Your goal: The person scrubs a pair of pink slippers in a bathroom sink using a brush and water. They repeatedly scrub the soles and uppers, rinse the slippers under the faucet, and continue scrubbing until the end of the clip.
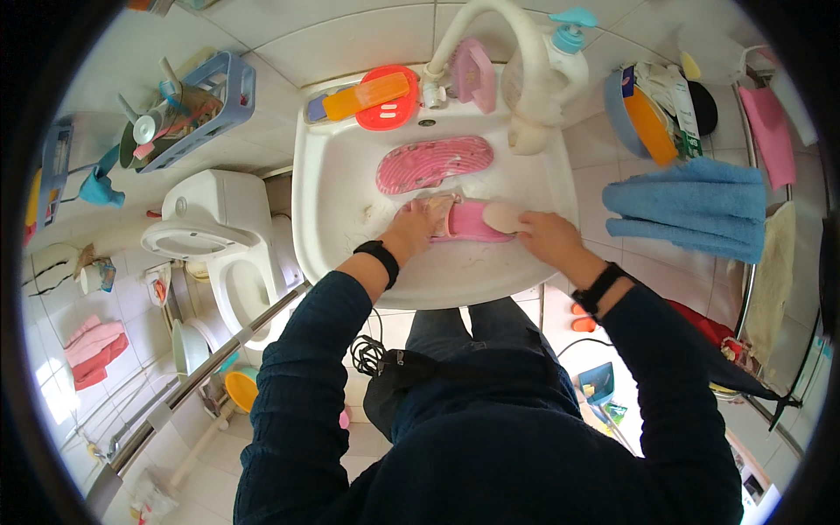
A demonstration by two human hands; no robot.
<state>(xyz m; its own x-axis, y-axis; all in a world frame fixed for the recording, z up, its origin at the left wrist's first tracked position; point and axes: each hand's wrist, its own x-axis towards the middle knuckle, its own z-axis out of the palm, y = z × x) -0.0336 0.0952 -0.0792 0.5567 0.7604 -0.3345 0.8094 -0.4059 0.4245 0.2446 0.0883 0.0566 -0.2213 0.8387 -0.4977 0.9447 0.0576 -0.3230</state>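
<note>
A pink slipper [474, 221] lies in the white washbasin [434, 289], near its front. My left hand [412, 228] grips its strap end, on the left. In my right hand [548, 237] is a pale oval object [503, 218], perhaps a brush or a piece of soap, resting against the slipper's right end. Just behind, a second slipper [434, 164] lies with its wet, ridged pink sole facing up. Some dirty water and small debris show on the basin's bottom.
A red soap dish [387, 117] with an orange object [366, 96], a pink holder [474, 75], the faucet [525, 79] and a pump bottle [569, 62] stand along the basin's back. A blue towel [686, 203] hangs at the right; a toilet [243, 282] stands at the left.
</note>
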